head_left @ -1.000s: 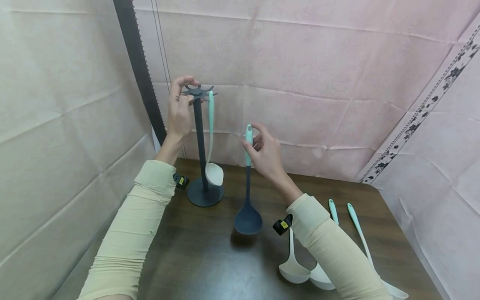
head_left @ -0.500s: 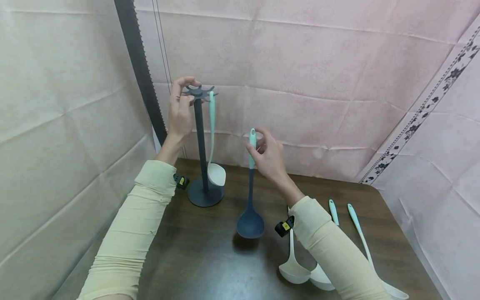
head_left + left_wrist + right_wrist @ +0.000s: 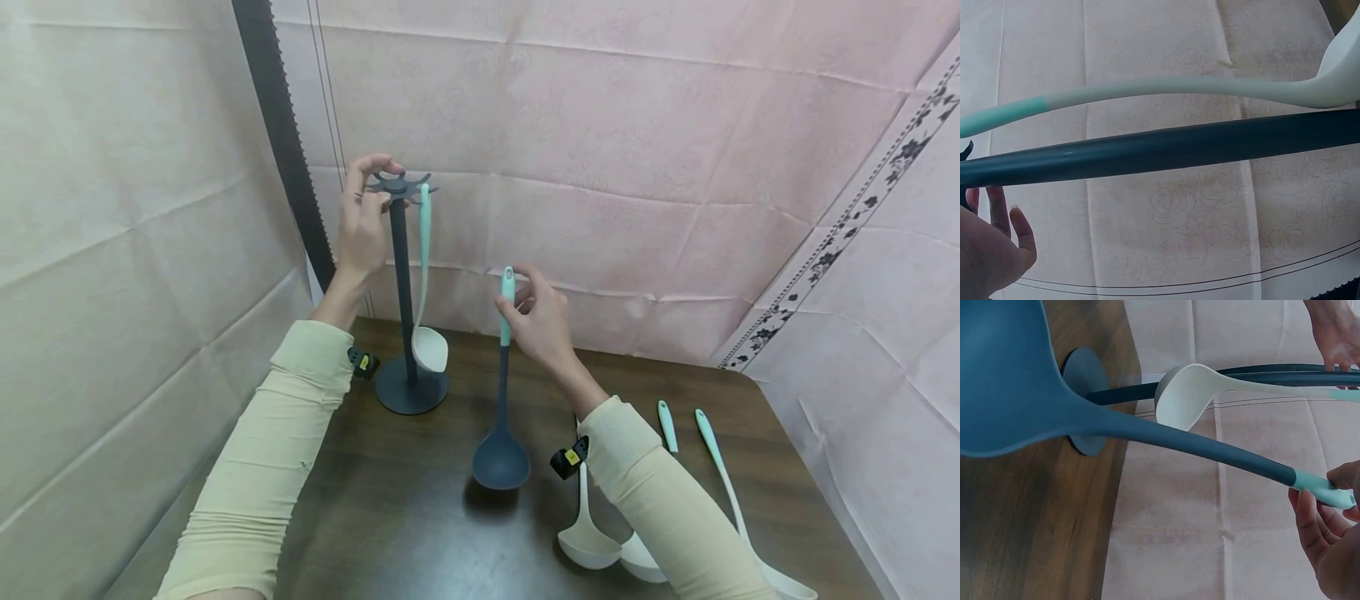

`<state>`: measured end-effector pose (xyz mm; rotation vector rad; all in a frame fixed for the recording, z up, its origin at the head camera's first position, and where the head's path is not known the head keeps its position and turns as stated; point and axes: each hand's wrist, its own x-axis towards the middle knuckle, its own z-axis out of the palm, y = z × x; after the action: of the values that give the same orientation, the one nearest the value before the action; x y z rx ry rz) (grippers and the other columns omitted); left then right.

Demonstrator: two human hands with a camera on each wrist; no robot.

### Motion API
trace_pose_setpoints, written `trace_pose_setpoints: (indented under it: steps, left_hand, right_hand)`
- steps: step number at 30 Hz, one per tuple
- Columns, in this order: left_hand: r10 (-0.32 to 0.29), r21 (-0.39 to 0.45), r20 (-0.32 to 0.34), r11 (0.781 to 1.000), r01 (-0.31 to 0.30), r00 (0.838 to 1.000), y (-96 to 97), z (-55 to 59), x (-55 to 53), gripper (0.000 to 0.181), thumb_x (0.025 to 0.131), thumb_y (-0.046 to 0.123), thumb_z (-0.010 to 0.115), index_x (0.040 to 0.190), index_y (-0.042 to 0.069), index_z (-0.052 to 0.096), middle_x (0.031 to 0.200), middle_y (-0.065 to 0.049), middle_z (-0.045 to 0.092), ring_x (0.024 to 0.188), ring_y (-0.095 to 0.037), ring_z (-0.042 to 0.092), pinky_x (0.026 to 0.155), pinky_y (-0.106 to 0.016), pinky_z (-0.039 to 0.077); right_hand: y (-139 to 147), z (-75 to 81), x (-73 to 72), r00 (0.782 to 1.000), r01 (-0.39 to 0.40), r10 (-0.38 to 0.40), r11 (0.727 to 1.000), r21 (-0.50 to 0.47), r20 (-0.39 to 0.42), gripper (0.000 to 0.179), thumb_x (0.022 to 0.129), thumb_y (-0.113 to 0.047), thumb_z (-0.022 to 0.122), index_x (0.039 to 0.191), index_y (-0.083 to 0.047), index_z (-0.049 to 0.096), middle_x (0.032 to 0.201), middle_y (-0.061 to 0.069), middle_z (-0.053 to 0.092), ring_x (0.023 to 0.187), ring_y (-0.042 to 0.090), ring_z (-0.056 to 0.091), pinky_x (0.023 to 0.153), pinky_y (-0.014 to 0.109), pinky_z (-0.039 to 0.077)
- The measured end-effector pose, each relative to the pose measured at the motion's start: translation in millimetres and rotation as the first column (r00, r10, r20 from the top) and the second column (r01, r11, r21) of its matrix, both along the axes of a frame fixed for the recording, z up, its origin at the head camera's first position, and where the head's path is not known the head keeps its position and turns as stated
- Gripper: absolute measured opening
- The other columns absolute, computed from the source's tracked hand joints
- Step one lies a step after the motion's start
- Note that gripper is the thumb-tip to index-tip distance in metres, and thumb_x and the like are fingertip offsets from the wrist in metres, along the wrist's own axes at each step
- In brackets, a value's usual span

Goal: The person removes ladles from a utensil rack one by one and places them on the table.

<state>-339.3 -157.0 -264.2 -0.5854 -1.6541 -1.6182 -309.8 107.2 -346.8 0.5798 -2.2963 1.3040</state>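
On the left, my left hand (image 3: pixel 362 225) holds the hooked top of a dark utensil stand (image 3: pixel 401 283), index finger over the hooks and thumb below. A white ladle (image 3: pixel 431 348) with a mint handle hangs from one hook, beside the pole. To the right of the stand, my right hand (image 3: pixel 542 321) pinches the mint handle of a dark blue ladle (image 3: pixel 501 460) between thumb and fingers. This ladle hangs upright, bowl down, over its shadow on the table. In the right wrist view its blue bowl (image 3: pixel 1004 375) fills the upper left.
Several more utensils lie on the brown table (image 3: pixel 390 517) at right: a white ladle (image 3: pixel 588 537), another pale bowl (image 3: pixel 639 557) partly under my right sleeve, and a mint-handled one (image 3: pixel 720 467) further right. Pale cloth (image 3: pixel 600 167) stands behind the table and at both sides.
My right hand has moved slightly right and down with the blue ladle. The hanging white ladle has swayed a little. My left hand keeps its place on the stand.
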Motion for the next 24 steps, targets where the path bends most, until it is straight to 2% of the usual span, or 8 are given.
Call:
trace_pose_setpoints:
  steps: [9,18,24]
  left_hand:
    - [0.022,-0.014,0.007,1.0,-0.021,1.0,-0.7,0.1,0.5,0.048,0.096,0.015,0.032,0.137,0.007,0.055,0.13,-0.007,0.06,0.103,-0.025,0.063,0.096,-0.034,0.048]
    - [0.007,-0.011,-0.011,1.0,-0.007,1.0,0.8,0.5,0.6,0.048,0.096,0.014,0.032,0.137,0.004,0.054,0.13,-0.008,0.06,0.112,-0.024,0.061,0.096,-0.036,0.051]
    - [0.001,-0.004,-0.011,1.0,-0.001,1.0,1.2,0.5,0.6,0.047,0.096,0.013,0.032,0.136,0.005,0.054,0.129,-0.008,0.059,0.111,-0.024,0.062,0.094,-0.034,0.051]
  right_hand:
    - [-1.4,-7.7,0.0,0.998,-0.007,0.008,1.0,-0.015,0.062,0.046,0.097,-0.015,0.077,0.14,-0.014,0.062,0.081,0.009,0.071,0.063,0.023,0.07,0.051,0.036,0.057]
    - [-1.3,-19.0,-1.2,0.993,-0.029,0.033,0.999,-0.036,0.117,0.048,0.098,-0.015,0.075,0.144,-0.009,0.06,0.082,0.009,0.069,0.064,0.022,0.07,0.05,0.036,0.059]
    - [-2.3,-29.0,-2.1,0.99,-0.003,0.004,1.0,-0.01,0.141,0.047,0.098,-0.015,0.076,0.142,-0.009,0.061,0.081,0.007,0.07,0.065,0.021,0.07,0.054,0.037,0.059]
